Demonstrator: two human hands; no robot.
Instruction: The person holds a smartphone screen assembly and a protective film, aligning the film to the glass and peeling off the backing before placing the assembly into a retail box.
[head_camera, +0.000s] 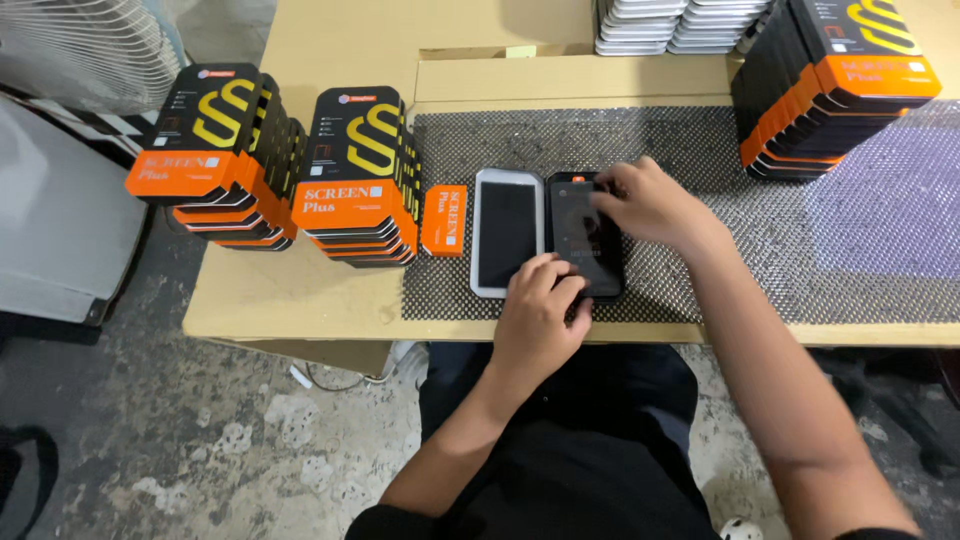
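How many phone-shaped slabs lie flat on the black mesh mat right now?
2: a white-framed slab on the black mesh mat, and a black slab right of it, under the left hand and right hand.

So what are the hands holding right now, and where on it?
Both hands press the black phone flat on the mesh mat: left hand at its near end, right hand at its far end. Nothing is lifted.

This looks like a small packing or assembly workshop. On the plain tan counter lies a black mesh anti-slip mat, with stacks of identical orange-and-black retail boxes on the left and more at far right. Piles of white trays sit at the far edge. Underneath is a rough, stained concrete floor, and a fan grille is at far left.
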